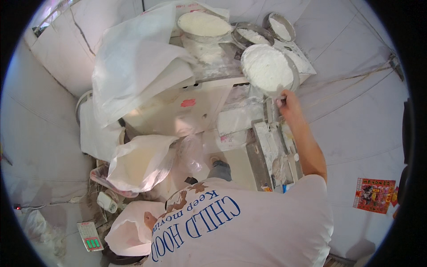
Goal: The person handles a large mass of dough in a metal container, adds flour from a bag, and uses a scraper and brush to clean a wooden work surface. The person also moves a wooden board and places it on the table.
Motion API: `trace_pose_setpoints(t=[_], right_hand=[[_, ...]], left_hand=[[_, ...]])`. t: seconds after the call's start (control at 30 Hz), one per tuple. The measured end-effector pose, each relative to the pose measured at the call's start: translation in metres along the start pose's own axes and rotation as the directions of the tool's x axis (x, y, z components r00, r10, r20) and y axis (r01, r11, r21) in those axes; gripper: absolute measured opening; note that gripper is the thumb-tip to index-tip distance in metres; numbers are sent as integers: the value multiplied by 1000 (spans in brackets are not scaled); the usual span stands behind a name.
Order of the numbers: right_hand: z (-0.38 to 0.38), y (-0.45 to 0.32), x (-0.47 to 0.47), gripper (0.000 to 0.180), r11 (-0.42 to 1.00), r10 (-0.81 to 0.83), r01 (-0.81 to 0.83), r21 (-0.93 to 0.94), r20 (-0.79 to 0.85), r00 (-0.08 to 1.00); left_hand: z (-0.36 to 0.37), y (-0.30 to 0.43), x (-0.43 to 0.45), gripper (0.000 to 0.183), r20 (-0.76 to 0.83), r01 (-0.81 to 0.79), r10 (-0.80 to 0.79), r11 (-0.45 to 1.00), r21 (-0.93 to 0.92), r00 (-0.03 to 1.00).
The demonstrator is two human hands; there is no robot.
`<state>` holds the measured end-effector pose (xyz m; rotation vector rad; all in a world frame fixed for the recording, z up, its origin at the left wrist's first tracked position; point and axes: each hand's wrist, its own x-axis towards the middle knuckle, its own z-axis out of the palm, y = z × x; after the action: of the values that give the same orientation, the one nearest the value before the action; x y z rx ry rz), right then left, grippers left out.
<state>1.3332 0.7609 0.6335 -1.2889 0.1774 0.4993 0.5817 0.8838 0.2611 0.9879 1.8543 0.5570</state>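
My right hand (pixel 289 104) reaches out at the upper right. Its fingers close around a small dark handle (pixel 283 99) at the near rim of a round metal basin heaped with white powder (pixel 267 68); what the handle belongs to is hidden. At the lower left, part of my left hand (pixel 150 220) shows beside the mouth of a pale pinkish plastic bag (pixel 128 230). My shirt covers the rest of that hand, and whether it grips the bag is unclear.
Behind the basin stand a bowl of pale powder (pixel 204 25) and two smaller metal bowls (pixel 253 35) (pixel 280 29). A large translucent plastic sheet (pixel 140 66) drapes at the upper left. An open plastic-lined container (pixel 140 163) and a digital scale display (pixel 90 236) are on the left.
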Motion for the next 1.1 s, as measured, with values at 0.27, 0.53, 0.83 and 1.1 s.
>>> trace_pose_setpoints(t=[0.27,0.53,0.83,1.1], right_hand=[[-33,-135,206,14,971,-207,212,115,-53,977],[-95,-189,332,31,972,-210,216,92,-76,975],[-85,-223,326,36,985,-172,174,12,-94,981],[-43,-264,428,38,968,-247,249,42,-55,968]], left_hand=[[95,2,-41,34,-8,-134,134,991,9,991],[182,180,-124,42,317,-80,110,991,-108,942],[199,176,-123,44,377,-7,39,996,-87,925],[232,233,-176,37,366,-310,247,943,123,897]])
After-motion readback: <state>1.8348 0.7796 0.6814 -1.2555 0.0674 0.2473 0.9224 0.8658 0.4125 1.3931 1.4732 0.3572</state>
